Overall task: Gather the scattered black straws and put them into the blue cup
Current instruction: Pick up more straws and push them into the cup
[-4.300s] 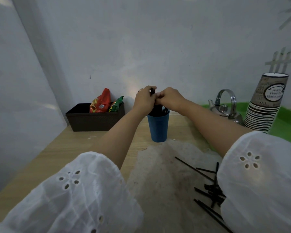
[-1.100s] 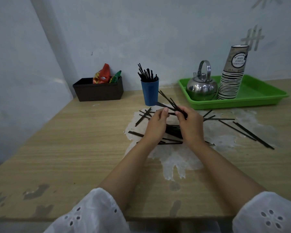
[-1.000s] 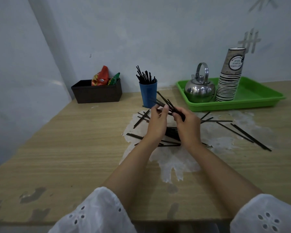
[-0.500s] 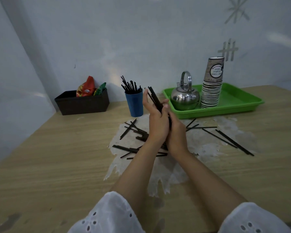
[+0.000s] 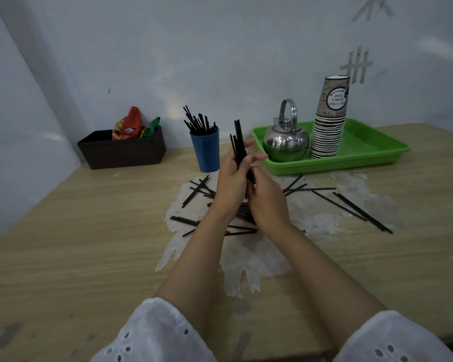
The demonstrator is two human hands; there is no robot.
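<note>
We are squaring a bundle of black straws (image 5: 238,142) upright, left hand (image 5: 232,184) loosely wrapped round it and right hand (image 5: 266,201) curled on its lower end, and next we must carry it to the blue cup (image 5: 206,150) at eleven o'clock, leaving the loose straws (image 5: 351,206) at three o'clock.

Loose white left sleeve (image 5: 152,333) and right sleeve (image 5: 392,338), both dotted with small eyelet cut-outs.
</note>
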